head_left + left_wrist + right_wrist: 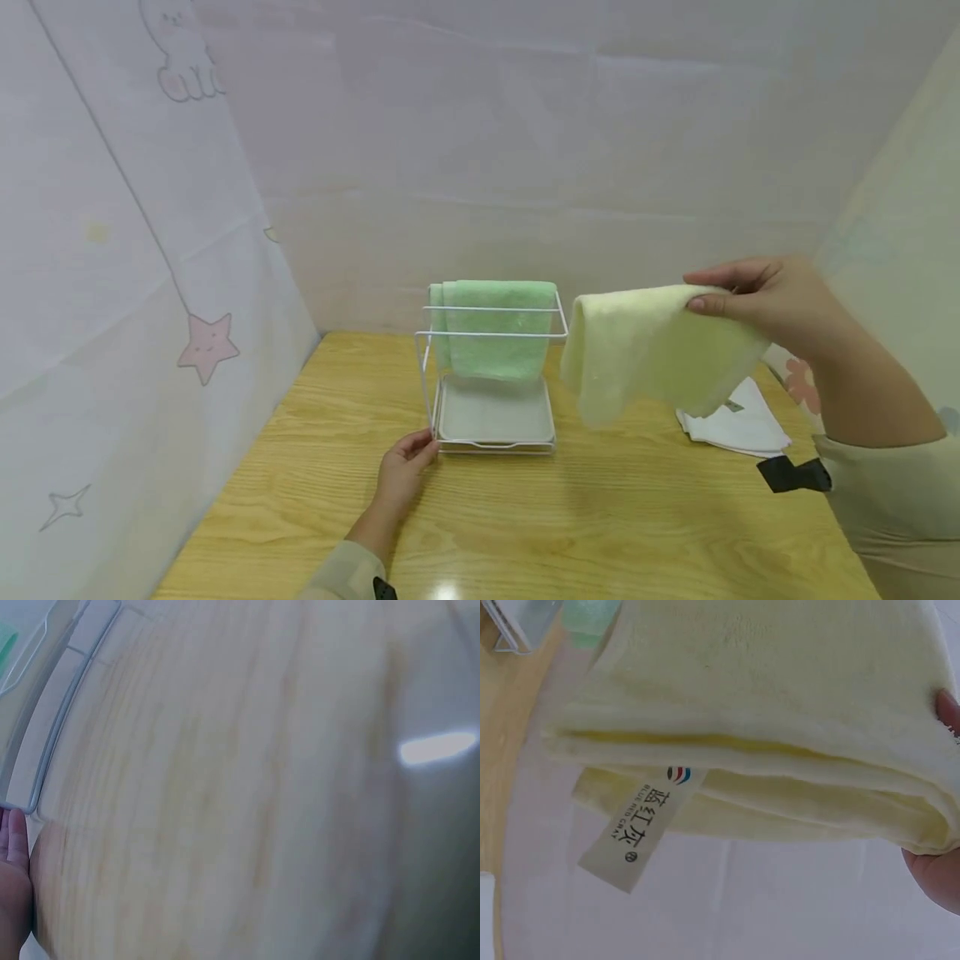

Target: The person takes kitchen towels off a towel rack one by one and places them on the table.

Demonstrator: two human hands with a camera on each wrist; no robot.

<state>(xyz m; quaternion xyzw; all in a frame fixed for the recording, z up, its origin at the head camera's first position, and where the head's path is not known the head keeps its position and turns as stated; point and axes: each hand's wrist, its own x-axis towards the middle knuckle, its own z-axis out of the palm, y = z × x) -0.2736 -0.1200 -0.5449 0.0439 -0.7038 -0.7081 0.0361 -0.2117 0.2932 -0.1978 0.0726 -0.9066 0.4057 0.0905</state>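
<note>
At the far left, a pale hanging sheet (97, 333) is printed with a pink star (208, 346) on a string and, lower down, a small outlined star (66, 506). Next, a white wire rack (491, 335) is grasped at its front lower left corner by the left hand (405, 467), whose thumb and fingers are closed about it; in the left wrist view that contact is shown at the very edge. The rack is stood on a wood-grain table (600, 533). A white tray (495, 408) is set in its base, and a folded green towel (498, 358) is draped over its rear bar. Just beside the rack, to the right, a folded yellow towel (637, 342) is held up above the table, its upper edge pinched between the thumb and fingers of the right hand (780, 304). From its folds a pale label (641, 832) with dark printed characters is hung, as seen in the right wrist view. Farther right, a folded white cloth (738, 425) is laid on the table, partly hidden by the yellow towel. At the far right, a beige sleeve (892, 492) is seen with a black strap (795, 475) at its cuff.
</note>
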